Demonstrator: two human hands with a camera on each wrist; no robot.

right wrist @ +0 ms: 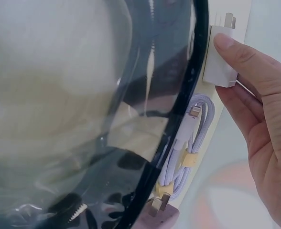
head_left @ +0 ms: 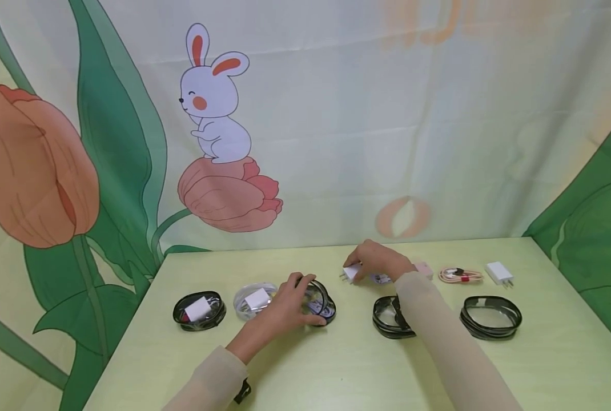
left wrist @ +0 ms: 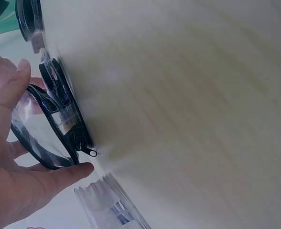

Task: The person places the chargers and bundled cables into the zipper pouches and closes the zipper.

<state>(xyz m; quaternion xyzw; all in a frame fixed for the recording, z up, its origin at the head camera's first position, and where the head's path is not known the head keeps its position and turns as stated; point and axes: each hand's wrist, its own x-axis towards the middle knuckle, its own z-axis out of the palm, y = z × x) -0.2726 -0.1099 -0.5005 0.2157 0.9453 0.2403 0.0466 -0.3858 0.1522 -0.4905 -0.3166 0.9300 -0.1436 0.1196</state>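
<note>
Black-rimmed pouch point(head_left: 205, 324) and clear pouch point(head_left: 239, 301), each containing a white adapter point(head_left: 197, 309), lay left of the middle pouch point(head_left: 328, 298), whose rim the left hand point(head_left: 287, 305) gripped, a cable point(head_left: 320, 308) seemingly inside, while right of it the right hand point(head_left: 376, 260) pinched a white charger point(head_left: 352, 273), apparently a pick-up, next needing a steady lift.
</note>
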